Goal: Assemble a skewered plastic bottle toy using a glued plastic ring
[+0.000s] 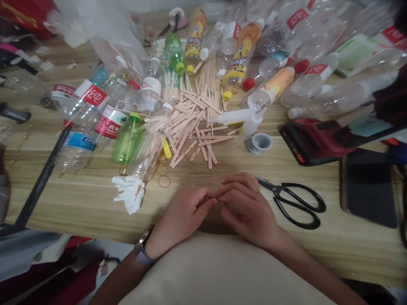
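My left hand [184,212] and my right hand [246,207] meet over the table's front edge, fingertips pinched close together. Whatever lies between them is too small to make out. Black-handled scissors [297,204] rest just right of my right hand, blades toward it. Left of my left hand lies a crumpled white tissue [129,194]. Several rubber bands [164,181] lie beyond that hand, near a clear plastic bottle [149,152] lying tilted. Farther in front is a loose pile of flat wooden sticks [193,127].
A small grey cup-shaped stack [261,143] and a red-and-black power tool [313,142] stand ahead to the right. A dark phone [369,186] lies at far right. Plastic bottles crowd the back, including an orange-labelled one [243,57], and the left, including a green one [127,140].
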Demonstrator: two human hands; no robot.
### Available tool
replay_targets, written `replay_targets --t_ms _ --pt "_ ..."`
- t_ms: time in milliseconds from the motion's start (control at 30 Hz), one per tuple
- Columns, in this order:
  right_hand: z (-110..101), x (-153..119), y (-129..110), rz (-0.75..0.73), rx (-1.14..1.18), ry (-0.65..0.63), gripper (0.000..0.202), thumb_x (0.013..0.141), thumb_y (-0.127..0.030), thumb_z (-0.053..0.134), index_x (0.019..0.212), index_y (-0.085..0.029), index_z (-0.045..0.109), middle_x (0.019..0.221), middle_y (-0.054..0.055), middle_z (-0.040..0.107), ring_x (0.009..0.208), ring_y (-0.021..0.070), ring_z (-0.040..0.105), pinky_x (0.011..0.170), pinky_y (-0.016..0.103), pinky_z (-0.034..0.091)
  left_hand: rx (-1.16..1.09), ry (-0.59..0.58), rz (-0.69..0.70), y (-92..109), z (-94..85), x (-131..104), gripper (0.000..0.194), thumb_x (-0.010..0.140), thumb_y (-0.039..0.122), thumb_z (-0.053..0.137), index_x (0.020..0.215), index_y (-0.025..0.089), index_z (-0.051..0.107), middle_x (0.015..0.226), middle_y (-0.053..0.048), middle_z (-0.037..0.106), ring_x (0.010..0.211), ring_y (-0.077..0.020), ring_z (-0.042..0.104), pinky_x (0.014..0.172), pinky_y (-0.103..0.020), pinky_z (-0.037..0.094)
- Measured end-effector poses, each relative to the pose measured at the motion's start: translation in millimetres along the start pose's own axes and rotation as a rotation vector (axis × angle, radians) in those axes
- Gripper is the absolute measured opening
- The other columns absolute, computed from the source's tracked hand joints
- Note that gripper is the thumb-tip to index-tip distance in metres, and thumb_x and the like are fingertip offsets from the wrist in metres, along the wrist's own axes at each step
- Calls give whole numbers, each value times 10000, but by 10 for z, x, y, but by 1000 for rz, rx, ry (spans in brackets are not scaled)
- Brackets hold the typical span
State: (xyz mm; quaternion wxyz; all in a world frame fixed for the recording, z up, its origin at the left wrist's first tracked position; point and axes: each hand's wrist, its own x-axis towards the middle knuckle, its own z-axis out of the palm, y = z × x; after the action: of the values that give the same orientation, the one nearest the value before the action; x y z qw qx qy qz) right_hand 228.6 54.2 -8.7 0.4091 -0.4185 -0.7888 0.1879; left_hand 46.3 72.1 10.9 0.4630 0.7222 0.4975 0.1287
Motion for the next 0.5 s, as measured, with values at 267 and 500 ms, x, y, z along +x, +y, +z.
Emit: replay_targets --t_ms 267,500 --pt "11 20 -44 252 174 -18 192 803 -69 549 777 -258 571 767 -1 693 810 215 641 766 392 485 368 132 185 -19 5 -20 337 985 324 419 969 177 722 819 -77 738 753 -214 635 674 -315 393" --pt "5 11 -56 347 195 -27 138 829 -128 555 779 -255 575 796 24 690 799 214 632 708 360 498 -64 86 -27 -3 29 -15 196 891 312 539 891 199 698 605 27 574 579 -130 501 570 -253 332"
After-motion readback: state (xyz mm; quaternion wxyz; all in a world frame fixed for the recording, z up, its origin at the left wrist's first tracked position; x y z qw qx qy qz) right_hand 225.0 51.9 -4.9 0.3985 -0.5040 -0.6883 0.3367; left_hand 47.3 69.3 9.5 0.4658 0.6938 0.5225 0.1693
